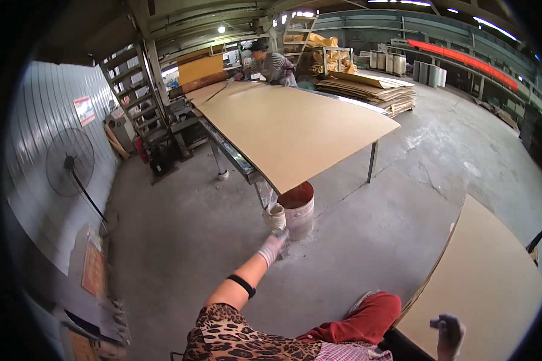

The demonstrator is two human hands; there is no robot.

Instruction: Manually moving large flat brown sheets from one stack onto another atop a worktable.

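My left hand (277, 240), in a pale glove with a dark finger side, reaches forward over the floor. Motion smears its fingers, so I cannot tell whether they hold anything. Just beyond it are a small whitish pot (275, 217) by a table leg and a larger bucket (297, 212) with a reddish inside. At the lower right, my right hand (449, 334), gloved with grey fingertips, is raised in front of a large tan sheet (482, 283). Its fingers are loosely bent and apart, with nothing seen in them.
A long table carries a broad tan board (301, 123). Beyond it a co-worker (277, 66) in a striped top stands near a roller (208, 82). Stacked sheets (373, 93) lie at the back right. A standing fan (70, 162) and metal stairs (132, 84) are at left.
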